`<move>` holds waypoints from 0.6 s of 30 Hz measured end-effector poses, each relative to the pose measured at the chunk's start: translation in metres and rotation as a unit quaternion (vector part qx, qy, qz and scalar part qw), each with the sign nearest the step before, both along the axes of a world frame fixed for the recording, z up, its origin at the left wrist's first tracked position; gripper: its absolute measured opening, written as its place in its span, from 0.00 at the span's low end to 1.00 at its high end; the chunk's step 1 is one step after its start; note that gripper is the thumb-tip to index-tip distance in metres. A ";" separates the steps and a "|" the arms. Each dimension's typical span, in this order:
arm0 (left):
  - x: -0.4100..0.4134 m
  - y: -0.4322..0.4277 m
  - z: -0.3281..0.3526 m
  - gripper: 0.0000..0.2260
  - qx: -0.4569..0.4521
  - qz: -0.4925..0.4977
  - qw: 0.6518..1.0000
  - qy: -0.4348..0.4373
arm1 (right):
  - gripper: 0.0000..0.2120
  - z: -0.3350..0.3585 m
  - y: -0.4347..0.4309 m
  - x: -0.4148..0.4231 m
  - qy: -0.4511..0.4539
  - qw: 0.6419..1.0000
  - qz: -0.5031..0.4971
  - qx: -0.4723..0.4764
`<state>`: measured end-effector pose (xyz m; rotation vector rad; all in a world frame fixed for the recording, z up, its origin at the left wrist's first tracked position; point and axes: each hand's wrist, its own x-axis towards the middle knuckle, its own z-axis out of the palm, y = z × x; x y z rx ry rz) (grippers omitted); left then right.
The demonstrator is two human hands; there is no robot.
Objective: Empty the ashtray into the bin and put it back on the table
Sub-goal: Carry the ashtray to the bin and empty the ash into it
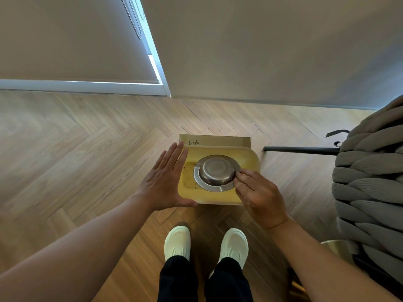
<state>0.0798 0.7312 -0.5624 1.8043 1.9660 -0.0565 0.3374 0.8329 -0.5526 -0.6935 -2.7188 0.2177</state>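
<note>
A round metal ashtray [216,172] is held upside down over the open yellow bin [250,159] on the floor in front of me. My right hand [258,198] grips the ashtray's rim at its right side with fingers and thumb. Brownish ash and crumbs [189,175] lie on the bin's bottom at the left. My left hand [164,182] is flat and open, fingers together, against the bin's left outer side with the thumb along its near edge. The table is out of view.
A cardboard piece marked "#46" [214,140] stands behind the bin. A chunky grey knitted seat [370,182] with a black leg [301,150] fills the right side. My white shoes [205,243] stand just before the bin. Wall and window frame lie ahead.
</note>
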 end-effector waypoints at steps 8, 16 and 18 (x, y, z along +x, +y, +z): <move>0.000 -0.001 0.000 0.63 0.003 -0.001 1.000 -0.001 | 0.10 -0.002 -0.001 0.003 0.013 1.000 -0.010 -0.003; 0.002 -0.001 -0.001 0.63 0.002 0.001 1.000 0.005 | 0.09 0.001 -0.001 0.002 0.027 0.999 -0.017 -0.010; 0.002 0.000 -0.002 0.63 0.003 0.002 1.000 0.003 | 0.09 0.001 -0.001 0.002 0.025 1.000 -0.016 -0.009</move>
